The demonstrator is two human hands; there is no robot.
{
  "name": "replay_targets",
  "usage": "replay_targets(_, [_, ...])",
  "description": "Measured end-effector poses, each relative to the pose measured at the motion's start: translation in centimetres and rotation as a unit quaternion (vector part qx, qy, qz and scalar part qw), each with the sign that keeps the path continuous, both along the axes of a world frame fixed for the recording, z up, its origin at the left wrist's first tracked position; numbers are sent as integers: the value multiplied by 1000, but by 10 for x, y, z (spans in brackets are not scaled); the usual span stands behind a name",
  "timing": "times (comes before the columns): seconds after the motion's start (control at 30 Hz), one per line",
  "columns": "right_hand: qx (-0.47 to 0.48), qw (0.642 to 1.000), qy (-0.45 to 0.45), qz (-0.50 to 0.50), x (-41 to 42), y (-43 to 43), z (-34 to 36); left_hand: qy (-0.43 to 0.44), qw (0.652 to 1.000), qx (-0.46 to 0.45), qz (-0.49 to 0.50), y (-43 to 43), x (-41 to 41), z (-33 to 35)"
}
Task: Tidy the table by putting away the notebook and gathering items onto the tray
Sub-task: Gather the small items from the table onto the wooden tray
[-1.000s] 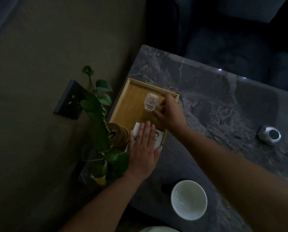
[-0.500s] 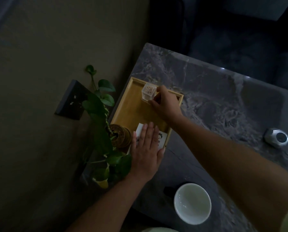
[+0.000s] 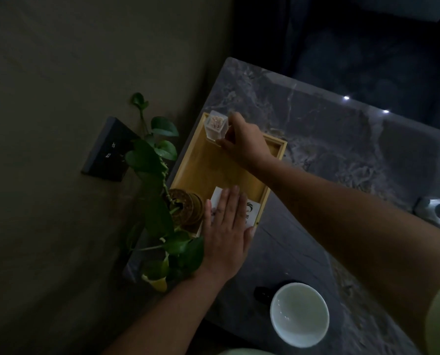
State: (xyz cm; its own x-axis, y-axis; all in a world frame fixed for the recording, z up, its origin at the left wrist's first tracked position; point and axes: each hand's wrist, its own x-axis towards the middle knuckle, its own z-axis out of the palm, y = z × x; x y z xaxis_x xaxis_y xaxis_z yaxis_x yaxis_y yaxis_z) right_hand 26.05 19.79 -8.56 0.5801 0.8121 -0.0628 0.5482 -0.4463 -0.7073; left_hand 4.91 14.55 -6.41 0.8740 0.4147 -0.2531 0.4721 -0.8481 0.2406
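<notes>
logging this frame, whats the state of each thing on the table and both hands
toothpick box: upright, far left corner of tray, gripped by right hand
tray: flat on table
card: flat in tray, under left hand
plant pot: upright in tray
bowl: upright, looks empty
left hand: flat, open
right hand: pinching box

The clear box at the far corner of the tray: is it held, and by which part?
Yes. The right hand grips the clear box by its side walls; the left hand only lies flat.
</notes>
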Motion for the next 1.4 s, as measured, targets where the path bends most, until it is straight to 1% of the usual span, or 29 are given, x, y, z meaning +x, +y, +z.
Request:
replay_targets(0.3, [14, 1000, 2, 18, -1, 14, 6, 15, 1000, 25, -8, 0, -1, -3])
replay_targets(0.5, [13, 1000, 19, -6, -6, 12, 7, 20, 999, 24, -6, 1, -1, -4])
replay_targets(0.67, [-1, 1000, 5, -24, -8, 8, 10, 18, 999, 33, -5, -1, -2, -5])
replay_targets(0.8, [-4, 1000, 17, -23, -10, 0, 11, 15, 999, 39, -4, 2, -2, -9])
replay_targets(0.97, [-33, 999, 26, -29, -16, -30, 18, 6, 1000, 27, 1, 1, -1, -6])
replay_targets(1.03, [-38, 998, 19, -35, -18, -51, 23, 28, 999, 19, 6, 1, 1, -1])
replay_targets(1.1, [-25, 998, 19, -48, -20, -77, 28, 65, 998, 17, 16, -1, 6, 4])
replay_targets(1.17, [-4, 997, 28, -76, -21, -103, 33, 93, 995, 16, 38, -3, 15, 12])
replay_targets(1.23, [-6, 995, 34, -89, -20, -126, 40, 110, 992, 16, 62, -5, 27, 23])
replay_targets(1.33, [-52, 996, 30, -73, -18, -159, 48, 109, 991, 16, 73, -6, 44, 41])
replay_targets(1.4, [-104, 992, 39, -60, -15, -181, 52, 91, 994, 13, 56, -9, 52, 52])
